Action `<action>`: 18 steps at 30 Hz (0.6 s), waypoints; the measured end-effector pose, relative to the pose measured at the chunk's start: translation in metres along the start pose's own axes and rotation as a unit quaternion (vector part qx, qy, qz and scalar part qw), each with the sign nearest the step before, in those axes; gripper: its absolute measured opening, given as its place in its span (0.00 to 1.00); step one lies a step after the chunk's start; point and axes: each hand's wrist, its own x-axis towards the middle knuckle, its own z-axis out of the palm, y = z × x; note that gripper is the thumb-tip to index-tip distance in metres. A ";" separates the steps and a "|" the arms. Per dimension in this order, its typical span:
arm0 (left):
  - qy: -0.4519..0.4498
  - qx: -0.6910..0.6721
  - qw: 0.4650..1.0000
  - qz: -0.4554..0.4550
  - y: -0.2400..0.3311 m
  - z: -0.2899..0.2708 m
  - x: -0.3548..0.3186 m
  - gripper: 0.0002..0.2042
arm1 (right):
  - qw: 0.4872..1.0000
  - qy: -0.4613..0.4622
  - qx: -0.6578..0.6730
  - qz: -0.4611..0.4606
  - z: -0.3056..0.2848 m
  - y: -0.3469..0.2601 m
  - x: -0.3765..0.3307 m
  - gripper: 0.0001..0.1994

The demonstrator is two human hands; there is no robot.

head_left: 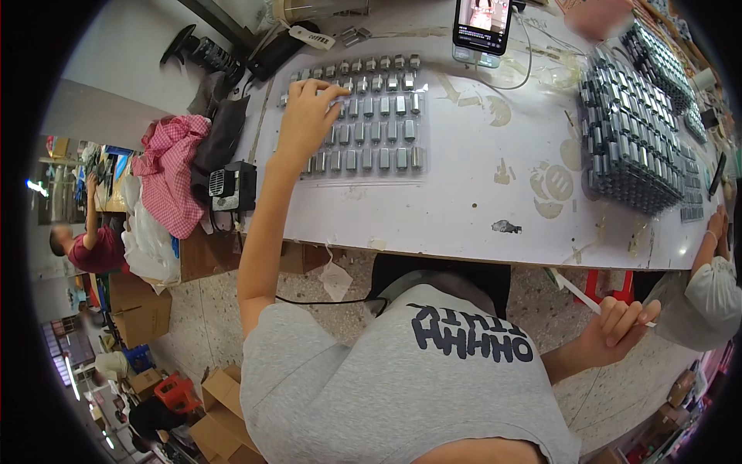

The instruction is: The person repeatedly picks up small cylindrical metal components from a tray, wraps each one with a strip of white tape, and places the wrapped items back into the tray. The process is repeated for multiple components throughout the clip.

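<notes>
Metal parts [385, 106] stand in rows in a clear tray [363, 179] on the desk [464, 209], under and beside the left hand [308, 116]. Its fingers are bent, slightly spread, and hide some parts; whether they pinch one, I cannot tell. The right hand [614, 332] pinches a white strip [576, 291]. Behind is a phone [481, 31]; rightward, a stack of filled trays [630, 143].

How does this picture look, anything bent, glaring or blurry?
In the head view, the white table's front edge bows and the corners go black; in the head view, a bright light at far left is blown out; in the head view, metal pieces by the left hand look fairly crisp.
</notes>
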 end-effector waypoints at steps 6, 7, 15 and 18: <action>-0.033 -0.021 0.999 0.015 -0.001 0.005 0.000 0.09 | 0.999 -0.027 -0.025 -0.017 0.018 0.007 0.003 0.07; -0.034 -0.026 0.999 0.017 -0.001 0.006 0.000 0.10 | 0.999 -0.023 -0.023 -0.012 0.018 0.009 0.003 0.07; -0.049 -0.178 0.980 -0.074 0.025 -0.001 -0.004 0.13 | 1.000 0.005 -0.025 -0.004 0.021 0.019 0.004 0.06; -0.031 -0.255 0.962 -0.090 0.040 0.004 -0.015 0.13 | 1.000 -0.010 0.015 0.024 0.022 0.022 0.005 0.06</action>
